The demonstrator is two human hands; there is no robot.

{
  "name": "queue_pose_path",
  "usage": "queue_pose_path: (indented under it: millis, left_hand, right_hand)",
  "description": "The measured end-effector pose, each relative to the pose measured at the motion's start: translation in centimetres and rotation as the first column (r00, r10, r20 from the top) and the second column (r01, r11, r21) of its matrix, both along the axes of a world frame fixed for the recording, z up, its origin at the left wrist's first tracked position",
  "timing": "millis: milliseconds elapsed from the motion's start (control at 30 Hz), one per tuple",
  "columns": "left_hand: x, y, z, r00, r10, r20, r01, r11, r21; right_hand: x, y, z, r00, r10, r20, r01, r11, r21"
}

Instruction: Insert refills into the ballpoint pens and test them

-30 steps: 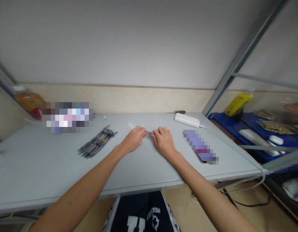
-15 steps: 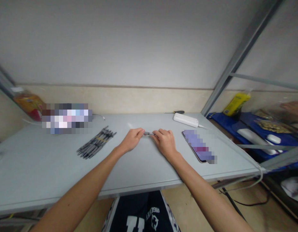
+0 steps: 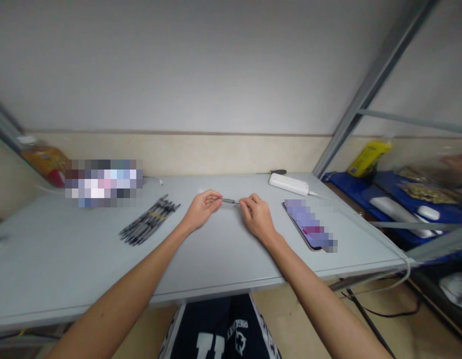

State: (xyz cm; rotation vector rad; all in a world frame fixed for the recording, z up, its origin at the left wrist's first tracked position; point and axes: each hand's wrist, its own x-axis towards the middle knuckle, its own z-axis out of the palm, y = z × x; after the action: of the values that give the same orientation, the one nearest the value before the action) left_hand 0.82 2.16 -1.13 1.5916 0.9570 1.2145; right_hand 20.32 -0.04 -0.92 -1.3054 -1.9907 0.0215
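Observation:
A slim grey pen (image 3: 230, 201) spans the gap between my two hands, lying nearly level above the desk. My left hand (image 3: 204, 208) pinches its left end between thumb and fingers. At the other end, the fingertips of my right hand (image 3: 256, 213) are closed on the pen's tip. Both of its ends are partly covered by my fingers. To the left lies a bundle of dark pens (image 3: 150, 220) with a tan band round the middle.
On the grey desk (image 3: 212, 264), a phone (image 3: 306, 224) lies to the right. Behind it are a white power strip (image 3: 289, 184) with a cable and a screwdriver (image 3: 278, 172). An orange drink bottle (image 3: 46, 157) stands back left beside a blurred-out object. A yellow packet (image 3: 369, 158) sits beyond the bed frame.
My hands have moved slightly apart and up, so more of the pen shows between them. My left fingers have loosened from a tighter curl into a pinch.

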Motion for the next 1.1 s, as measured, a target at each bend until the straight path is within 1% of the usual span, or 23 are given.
queue_pose_path:
  millis: [133, 233, 300, 333, 400, 467, 533, 600, 733, 800, 833, 900, 967, 1033, 1100]
  left_hand:
    - [0.0, 0.2, -0.1, 0.999, 0.004, 0.032, -0.004, 1.000, -0.018]
    - [0.1, 0.3, -0.1, 0.996, 0.027, 0.088, -0.023, 0.998, -0.057]
    - [0.1, 0.3, 0.0, 0.992, 0.043, 0.123, -0.033, 0.996, -0.086]
    - [0.1, 0.2, 0.0, 0.989, 0.051, 0.135, -0.038, 0.995, -0.097]
    - [0.1, 0.2, 0.1, 0.985, 0.070, 0.157, -0.053, 0.993, -0.108]
    - [0.0, 0.3, 0.2, 0.981, 0.087, 0.174, -0.066, 0.991, -0.118]
    - [0.0, 0.3, 0.2, 0.978, 0.100, 0.184, -0.076, 0.988, -0.136]
    - [0.0, 0.4, 0.2, 0.975, 0.108, 0.197, -0.078, 0.985, -0.154]
    - [-0.1, 0.4, 0.2, 0.962, 0.117, 0.246, -0.069, 0.979, -0.194]
    - [0.0, 0.4, 0.2, 0.958, 0.112, 0.264, -0.055, 0.975, -0.213]
    - [0.0, 0.4, 0.2, 0.957, 0.109, 0.269, -0.049, 0.975, -0.219]
    - [0.0, 0.3, 0.2, 0.956, 0.109, 0.274, -0.048, 0.974, -0.222]
    - [0.0, 0.3, 0.3, 0.954, 0.117, 0.275, -0.055, 0.973, -0.224]
    - [0.0, 0.3, 0.3, 0.952, 0.125, 0.278, -0.061, 0.971, -0.229]
    - [0.0, 0.3, 0.4, 0.950, 0.130, 0.285, -0.061, 0.969, -0.238]
  right_hand:
    - [0.2, 0.2, -0.3, 0.998, 0.041, -0.053, -0.039, 0.999, 0.033]
    - [0.2, 0.2, -0.4, 0.996, 0.058, -0.074, -0.052, 0.996, 0.075]
    - [0.2, 0.2, -0.3, 0.991, 0.054, -0.125, -0.047, 0.997, 0.063]
    - [0.2, 0.2, -0.2, 0.985, 0.032, -0.172, -0.027, 0.999, 0.032]
    - [0.2, 0.1, 0.1, 0.962, -0.047, -0.271, 0.027, 0.997, -0.079]
    - [0.3, 0.0, 0.5, 0.939, -0.108, -0.326, 0.045, 0.980, -0.194]
    - [0.5, -0.1, 0.7, 0.933, -0.079, -0.351, -0.014, 0.967, -0.254]
    - [0.6, 0.1, 0.6, 0.917, -0.013, -0.400, -0.100, 0.961, -0.259]
    - [0.6, 0.5, 0.3, 0.825, 0.072, -0.561, -0.237, 0.945, -0.228]
    - [0.6, 0.6, 0.2, 0.795, 0.065, -0.603, -0.254, 0.938, -0.234]
    - [0.6, 0.6, 0.3, 0.795, 0.043, -0.606, -0.243, 0.937, -0.252]
    - [0.7, 0.5, 0.5, 0.814, -0.010, -0.581, -0.205, 0.930, -0.304]
    - [0.7, 0.5, 0.6, 0.835, -0.027, -0.550, -0.196, 0.919, -0.342]
    - [0.8, 0.5, 0.6, 0.819, 0.005, -0.574, -0.233, 0.917, -0.323]
    - [0.8, 0.6, 0.6, 0.770, 0.041, -0.637, -0.274, 0.923, -0.271]
